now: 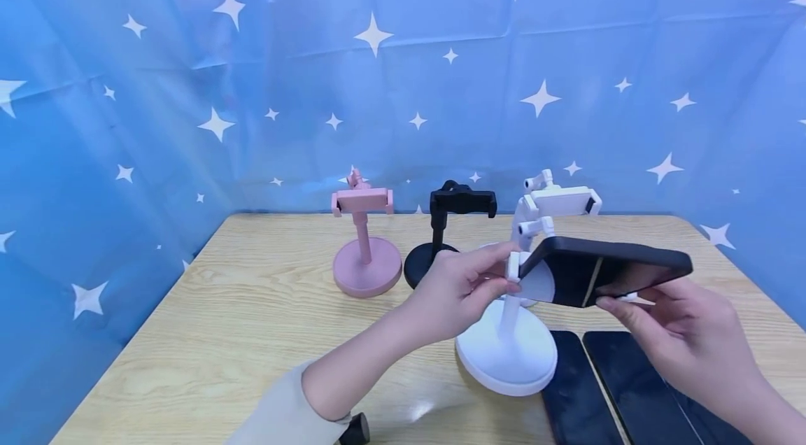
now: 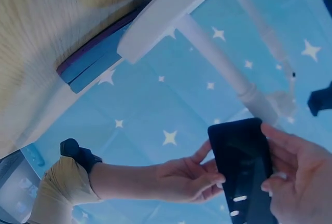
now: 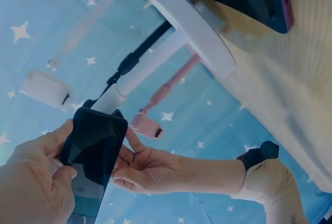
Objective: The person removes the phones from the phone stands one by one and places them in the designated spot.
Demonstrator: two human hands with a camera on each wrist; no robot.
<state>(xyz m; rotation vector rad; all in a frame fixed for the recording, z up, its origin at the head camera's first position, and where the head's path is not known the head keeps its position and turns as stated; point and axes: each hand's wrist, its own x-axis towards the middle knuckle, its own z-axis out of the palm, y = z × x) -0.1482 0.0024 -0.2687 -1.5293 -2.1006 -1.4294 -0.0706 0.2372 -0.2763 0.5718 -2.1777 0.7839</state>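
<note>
A black smartphone [image 1: 636,270] lies tilted at the head of the nearest white phone stand [image 1: 506,354]. My left hand [image 1: 462,291] pinches the white clamp end at the phone's left edge between thumb and fingers. At the other side, my right hand [image 1: 699,340] holds the phone's edge, its thumb near a bit of white clamp. In the left wrist view, the phone [image 2: 241,167] is between both hands. The right wrist view has its dark screen [image 3: 96,151] facing the camera. Most of the clamp is hidden by the phone.
Behind stand a pink phone stand [image 1: 367,266], a black phone stand [image 1: 462,203] and another white phone stand [image 1: 563,201]. Several dark phones [image 1: 579,389] lie side by side at the front right of the wooden table [image 1: 252,333]. A starry blue cloth [image 1: 403,81] hangs around it.
</note>
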